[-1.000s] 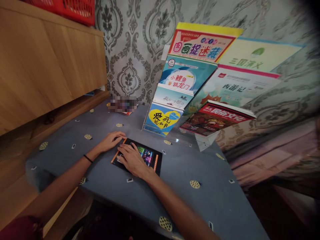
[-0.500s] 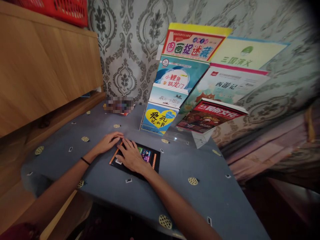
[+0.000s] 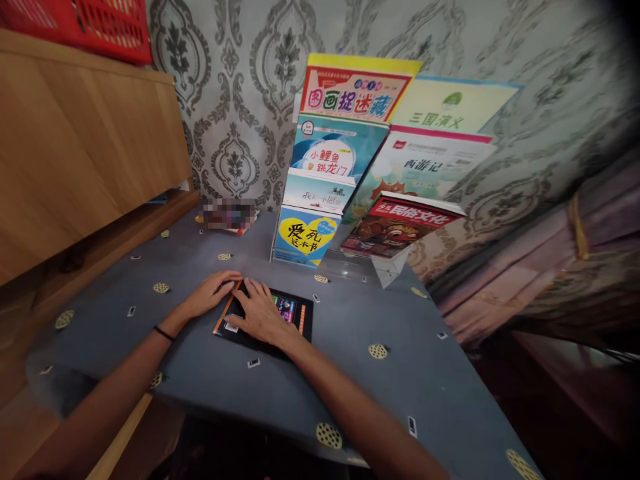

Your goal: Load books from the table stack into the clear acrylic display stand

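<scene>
A black book (image 3: 294, 311) with an orange strip along its left edge and small colored pictures lies on the cloth-covered table. My right hand (image 3: 262, 317) rests flat across it, fingers spread, hiding much of the cover. At the book's upper left corner is my left hand (image 3: 213, 293), its fingers stretched toward the orange edge and holding nothing. A dark band circles my left wrist.
Behind the book, a clear rack (image 3: 345, 268) holds several upright books, among them a blue one with a yellow heart (image 3: 305, 237) and a red-titled one (image 3: 400, 227). A blurred-out item (image 3: 227, 215) lies near the wall. A wooden cabinet (image 3: 90, 140) with a red basket (image 3: 110, 30) stands left.
The whole view has shifted a little, with the rack and table sitting further left. Both hands stay on or beside the book in nearly the same pose.
</scene>
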Tool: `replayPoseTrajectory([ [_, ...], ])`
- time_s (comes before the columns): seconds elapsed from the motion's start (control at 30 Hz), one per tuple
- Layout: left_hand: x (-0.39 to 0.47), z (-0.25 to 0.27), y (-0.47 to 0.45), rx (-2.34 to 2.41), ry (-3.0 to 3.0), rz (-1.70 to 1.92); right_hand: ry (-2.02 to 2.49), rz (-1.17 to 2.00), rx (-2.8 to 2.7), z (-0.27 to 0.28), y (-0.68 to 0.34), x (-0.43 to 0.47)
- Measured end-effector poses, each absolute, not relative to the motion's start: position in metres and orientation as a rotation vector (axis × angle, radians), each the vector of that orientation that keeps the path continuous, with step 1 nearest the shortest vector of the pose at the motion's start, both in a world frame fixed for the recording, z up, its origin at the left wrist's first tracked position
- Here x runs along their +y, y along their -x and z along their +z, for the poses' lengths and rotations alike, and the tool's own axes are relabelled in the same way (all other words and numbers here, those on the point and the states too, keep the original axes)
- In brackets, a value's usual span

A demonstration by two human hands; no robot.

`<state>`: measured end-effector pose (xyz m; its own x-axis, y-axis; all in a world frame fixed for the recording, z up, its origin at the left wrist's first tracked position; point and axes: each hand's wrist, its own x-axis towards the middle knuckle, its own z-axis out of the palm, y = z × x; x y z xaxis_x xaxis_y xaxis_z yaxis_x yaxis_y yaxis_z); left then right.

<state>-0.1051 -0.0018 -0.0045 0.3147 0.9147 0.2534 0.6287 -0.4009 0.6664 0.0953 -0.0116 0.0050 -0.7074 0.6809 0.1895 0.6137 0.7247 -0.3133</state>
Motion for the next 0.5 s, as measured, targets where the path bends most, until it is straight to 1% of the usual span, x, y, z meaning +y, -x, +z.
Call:
replayPoseTrajectory([
  [0.23, -0.002, -0.004, 0.103, 1.432, -2.211, 0.825, 1.043, 0.414, -2.659, 0.007, -0.106, -0.011],
  [0.37, -0.003, -0.004, 0.103, 1.422, -2.216, 0.839, 1.147, 0.41, -2.603, 0.008, -0.118, -0.017],
  [0.5, -0.003, -0.003, 0.104, 1.428, -2.213, 0.823, 1.155, 0.439, -2.615, 0.014, -0.126, -0.021],
])
